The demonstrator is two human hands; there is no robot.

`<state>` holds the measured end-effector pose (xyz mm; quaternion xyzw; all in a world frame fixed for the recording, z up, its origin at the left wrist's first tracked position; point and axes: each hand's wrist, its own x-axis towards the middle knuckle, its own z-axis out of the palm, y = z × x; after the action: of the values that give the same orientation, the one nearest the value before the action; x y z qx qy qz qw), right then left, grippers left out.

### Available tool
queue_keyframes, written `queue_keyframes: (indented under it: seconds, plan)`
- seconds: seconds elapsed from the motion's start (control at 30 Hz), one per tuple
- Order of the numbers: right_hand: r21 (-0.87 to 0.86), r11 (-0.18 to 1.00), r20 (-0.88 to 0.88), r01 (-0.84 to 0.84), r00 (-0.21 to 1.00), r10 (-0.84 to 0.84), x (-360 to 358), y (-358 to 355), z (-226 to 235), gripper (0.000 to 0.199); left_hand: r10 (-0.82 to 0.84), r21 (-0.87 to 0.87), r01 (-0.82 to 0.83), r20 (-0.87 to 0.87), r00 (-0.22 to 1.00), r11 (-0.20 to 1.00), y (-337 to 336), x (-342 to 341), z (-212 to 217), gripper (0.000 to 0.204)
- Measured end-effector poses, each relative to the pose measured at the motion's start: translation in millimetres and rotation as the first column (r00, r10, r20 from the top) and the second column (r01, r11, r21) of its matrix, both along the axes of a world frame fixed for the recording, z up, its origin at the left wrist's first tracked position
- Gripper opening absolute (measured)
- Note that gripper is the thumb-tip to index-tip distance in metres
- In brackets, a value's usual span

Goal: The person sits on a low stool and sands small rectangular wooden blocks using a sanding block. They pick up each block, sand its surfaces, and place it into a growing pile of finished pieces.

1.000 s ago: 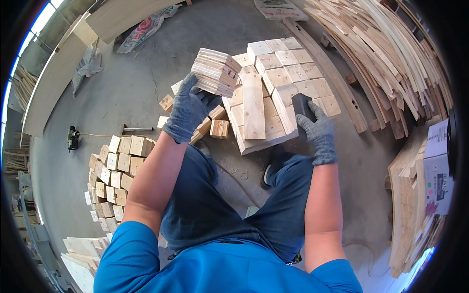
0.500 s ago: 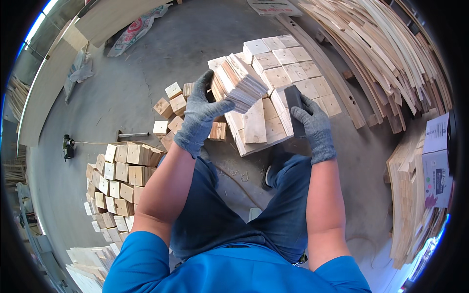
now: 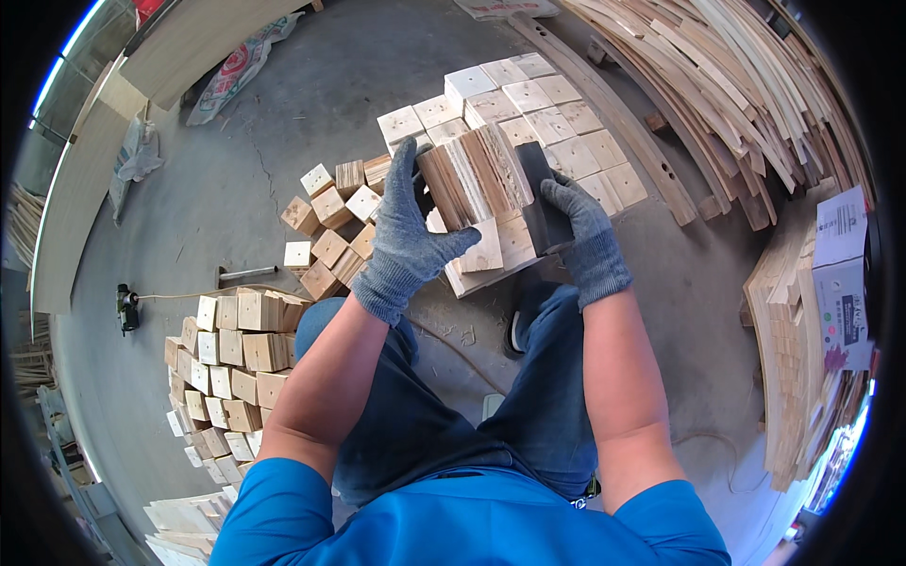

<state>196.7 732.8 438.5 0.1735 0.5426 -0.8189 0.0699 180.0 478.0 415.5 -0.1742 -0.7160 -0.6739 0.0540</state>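
A grey knit glove covers my left hand, which grips a plywood block with its striped layered edges facing up. Fingers wrap the block's far left side and the thumb lies along its near side. In my gloved right hand is a dark rectangular sanding block, held upright against or very close to the plywood block's right end; I cannot tell whether they touch. Beneath and beyond both hands, neat rows of pale wooden blocks are set close together. A loose wood piece lies on their near edge.
Scattered blocks lie left of the rows. A stacked heap of blocks stands by my left leg. A green-black power tool trails a hose. Long wooden strips fill the far right, near a white carton.
The plywood block has turned so its layered edges face up more squarely. My right hand has shifted left with the sanding block, closer to it. The view has moved slightly.
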Motion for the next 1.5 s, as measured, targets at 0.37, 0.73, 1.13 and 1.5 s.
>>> queue_keyframes:
  seconds: [0.37, 0.73, 1.13, 1.5]
  plan:
    - [-0.096, 0.995, -0.109, -0.022, 0.994, 0.011, 5, 5, -12, 0.051, -0.228, 0.384, 0.105, 0.291, 0.929, 0.917, 4, -2, 13, 0.14]
    - [-0.163, 0.986, -0.21, -0.027, 0.978, -0.007, 14, -11, 7, 0.055, -0.299, 0.371, 0.17, 0.326, 0.897, 0.913, 0, -10, -3, 0.127]
    - [-0.17, 0.985, -0.205, -0.02, 0.979, -0.015, 17, -3, 10, 0.06, -0.485, 0.664, 0.174, 0.318, 0.814, 0.728, 2, -7, -3, 0.103]
    - [-0.122, 0.992, -0.179, -0.039, 0.984, 0.017, 17, 1, 9, 0.063, -0.44, 0.607, 0.155, 0.355, 0.825, 0.78, 7, -5, 7, 0.105]
